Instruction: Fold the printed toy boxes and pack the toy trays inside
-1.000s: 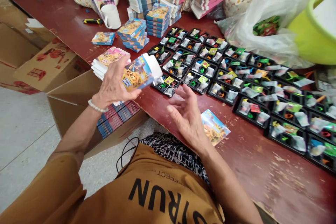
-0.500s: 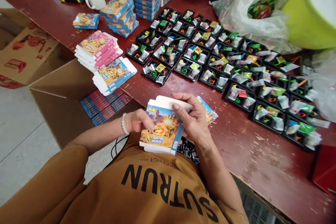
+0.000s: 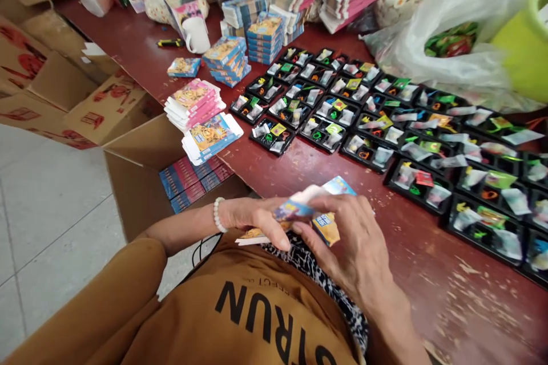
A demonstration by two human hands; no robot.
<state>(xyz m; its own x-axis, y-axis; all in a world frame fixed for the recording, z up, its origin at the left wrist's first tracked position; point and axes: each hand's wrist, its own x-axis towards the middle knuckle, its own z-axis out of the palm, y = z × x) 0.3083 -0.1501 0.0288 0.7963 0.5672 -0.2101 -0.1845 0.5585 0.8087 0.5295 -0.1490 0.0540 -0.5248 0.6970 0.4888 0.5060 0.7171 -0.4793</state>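
Observation:
A small printed blue-and-yellow cardboard box (image 3: 294, 209) is tilted nearly edge-on above my lap, its white flap smeared by motion. My left hand (image 3: 257, 218) grips it from the left, thumb along the near side. At its right end my right hand (image 3: 353, 234) has fingers curled over the flap, with the thumb underneath. Partly hidden behind my right hand, another blue box (image 3: 339, 185) lies at the table's front edge. To the left on the table are a flat-looking blue box (image 3: 214, 136) with white flaps and a stack of pink boxes (image 3: 194, 101).
Rows of black trays (image 3: 325, 132) with small bagged pieces cover the red table (image 3: 274, 177). Finished-looking blue boxes (image 3: 226, 57) are stacked behind, near a white mug (image 3: 197, 35). An open carton (image 3: 137, 182) holding packed boxes stands below the left edge. A plastic bag (image 3: 411, 28) sits at back right.
The box in my hands has tipped from face-up to nearly edge-on. My right hand has shifted to its right end, and the head view has swung, showing more of the left and back.

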